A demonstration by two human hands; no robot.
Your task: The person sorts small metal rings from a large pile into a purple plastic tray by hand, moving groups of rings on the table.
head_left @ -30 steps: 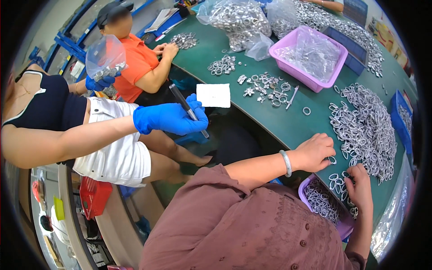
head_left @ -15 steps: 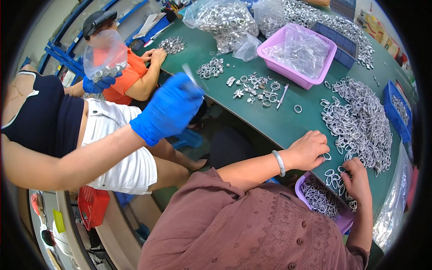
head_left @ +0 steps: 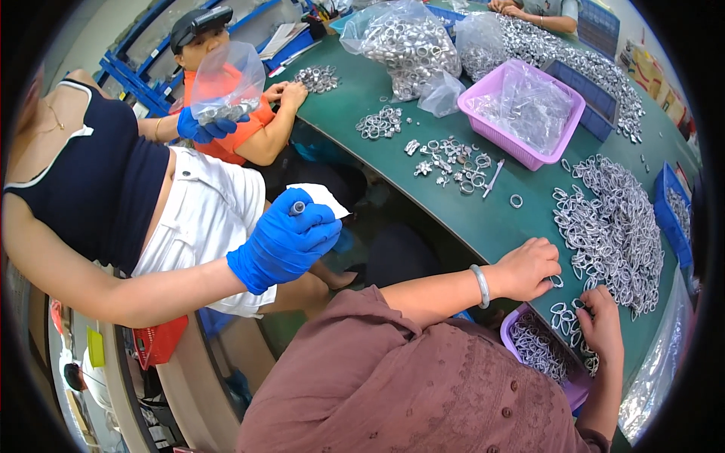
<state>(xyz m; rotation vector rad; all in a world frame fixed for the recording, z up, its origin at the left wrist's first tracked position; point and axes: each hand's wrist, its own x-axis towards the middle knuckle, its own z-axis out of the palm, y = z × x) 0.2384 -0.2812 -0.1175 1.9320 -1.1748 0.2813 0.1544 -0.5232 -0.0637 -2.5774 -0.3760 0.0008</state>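
My left hand [head_left: 529, 266], with a pale bangle [head_left: 481, 287] on its wrist, rests at the green table's near edge. Its curled fingertips pinch a silver oval metal link [head_left: 556, 281]. To its right, my right hand [head_left: 602, 321] lies closed on another metal link [head_left: 579, 303] by the edge. Several loose links [head_left: 563, 317] lie between the two hands. Beyond them spreads a large heap of similar links [head_left: 623, 234]. Below the table edge, a purple basket [head_left: 513, 349] holds more links, beside my right forearm.
At left a standing co-worker's blue-gloved hands hold a clear bag [head_left: 226, 83], a pen [head_left: 297, 208] and white paper [head_left: 323, 198]. A seated person in orange is behind. On the table are a pink basket [head_left: 483, 124], small metal parts [head_left: 453, 162], a ring [head_left: 516, 201] and a blue tray [head_left: 671, 219].
The view has shifted slightly. The co-worker's gloved right hand has come lower, and its pen and paper now show plainly. Another person's hands now appear at the far table edge. My hands stay nearly in place.
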